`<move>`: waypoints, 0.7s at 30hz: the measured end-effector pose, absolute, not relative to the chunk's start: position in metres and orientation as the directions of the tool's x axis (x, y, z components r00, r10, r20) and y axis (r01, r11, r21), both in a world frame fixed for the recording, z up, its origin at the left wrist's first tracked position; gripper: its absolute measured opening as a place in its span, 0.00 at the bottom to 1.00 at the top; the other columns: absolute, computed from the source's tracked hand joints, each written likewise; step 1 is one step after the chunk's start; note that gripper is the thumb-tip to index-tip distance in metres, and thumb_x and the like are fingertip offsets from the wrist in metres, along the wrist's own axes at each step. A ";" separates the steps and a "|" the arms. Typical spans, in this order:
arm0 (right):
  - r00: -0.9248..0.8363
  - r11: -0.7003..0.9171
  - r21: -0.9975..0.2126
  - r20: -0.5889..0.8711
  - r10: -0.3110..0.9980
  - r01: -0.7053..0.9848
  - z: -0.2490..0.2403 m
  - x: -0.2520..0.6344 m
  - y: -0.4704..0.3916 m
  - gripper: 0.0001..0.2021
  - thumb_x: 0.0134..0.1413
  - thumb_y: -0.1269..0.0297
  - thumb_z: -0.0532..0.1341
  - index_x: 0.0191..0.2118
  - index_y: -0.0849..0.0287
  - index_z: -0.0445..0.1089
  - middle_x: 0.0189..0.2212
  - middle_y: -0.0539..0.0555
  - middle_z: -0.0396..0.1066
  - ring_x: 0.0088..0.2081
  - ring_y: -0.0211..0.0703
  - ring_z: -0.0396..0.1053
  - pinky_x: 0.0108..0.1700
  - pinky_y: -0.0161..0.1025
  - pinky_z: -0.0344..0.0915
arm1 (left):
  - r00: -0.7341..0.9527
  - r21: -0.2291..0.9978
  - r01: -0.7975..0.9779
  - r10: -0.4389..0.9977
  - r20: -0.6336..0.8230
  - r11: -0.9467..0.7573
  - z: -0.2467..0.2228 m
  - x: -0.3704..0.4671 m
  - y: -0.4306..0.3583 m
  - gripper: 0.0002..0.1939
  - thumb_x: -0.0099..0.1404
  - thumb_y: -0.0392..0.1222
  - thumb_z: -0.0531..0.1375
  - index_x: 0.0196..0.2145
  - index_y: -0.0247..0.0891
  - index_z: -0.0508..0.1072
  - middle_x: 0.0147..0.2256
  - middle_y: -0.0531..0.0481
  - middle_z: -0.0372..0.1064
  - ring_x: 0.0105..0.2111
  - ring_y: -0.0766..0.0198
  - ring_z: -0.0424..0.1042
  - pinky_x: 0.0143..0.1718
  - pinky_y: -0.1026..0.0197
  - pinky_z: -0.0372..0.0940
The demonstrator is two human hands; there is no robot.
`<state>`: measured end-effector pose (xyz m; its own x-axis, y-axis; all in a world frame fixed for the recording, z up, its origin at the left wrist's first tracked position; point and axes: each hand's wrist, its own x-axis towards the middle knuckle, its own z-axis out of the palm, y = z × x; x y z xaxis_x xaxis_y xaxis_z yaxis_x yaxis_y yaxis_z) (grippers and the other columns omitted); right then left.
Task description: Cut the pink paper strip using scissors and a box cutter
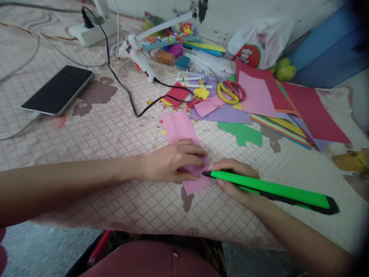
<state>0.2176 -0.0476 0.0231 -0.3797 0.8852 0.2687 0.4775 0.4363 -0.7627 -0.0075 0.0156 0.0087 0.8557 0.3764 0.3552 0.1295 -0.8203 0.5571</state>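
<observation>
Surface: quilted pink mat (109, 127)
Left hand (170, 161): flat, pressing pink paper (181, 130)
Right hand (233, 181): gripping green utility knife (271, 189), long axis left-right, tip pointing left at paper

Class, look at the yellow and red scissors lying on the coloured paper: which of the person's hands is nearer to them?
Right. The right hand, holding the green cutter, lies almost straight below the scissors. The left hand presses the pink paper farther left.
</observation>
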 end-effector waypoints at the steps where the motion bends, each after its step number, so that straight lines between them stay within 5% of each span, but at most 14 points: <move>1: -0.385 0.439 -0.760 0.268 0.883 0.479 0.023 0.218 -0.048 0.09 0.50 0.73 0.59 0.36 0.54 0.72 0.30 0.50 0.76 0.30 0.38 0.73 0.31 0.35 0.69 | 0.856 0.556 0.129 0.376 0.356 -0.821 0.008 -0.008 0.016 0.14 0.64 0.41 0.60 0.47 0.35 0.72 0.52 0.38 0.67 0.53 0.53 0.65 0.58 0.47 0.57; 21: -0.444 0.478 -0.733 0.265 0.856 0.483 0.020 0.217 -0.047 0.10 0.51 0.73 0.59 0.38 0.53 0.71 0.32 0.49 0.76 0.31 0.37 0.73 0.32 0.34 0.69 | 0.857 0.560 0.141 0.384 0.344 -0.817 0.010 -0.007 0.016 0.15 0.64 0.41 0.60 0.47 0.34 0.72 0.52 0.37 0.67 0.53 0.52 0.64 0.58 0.47 0.58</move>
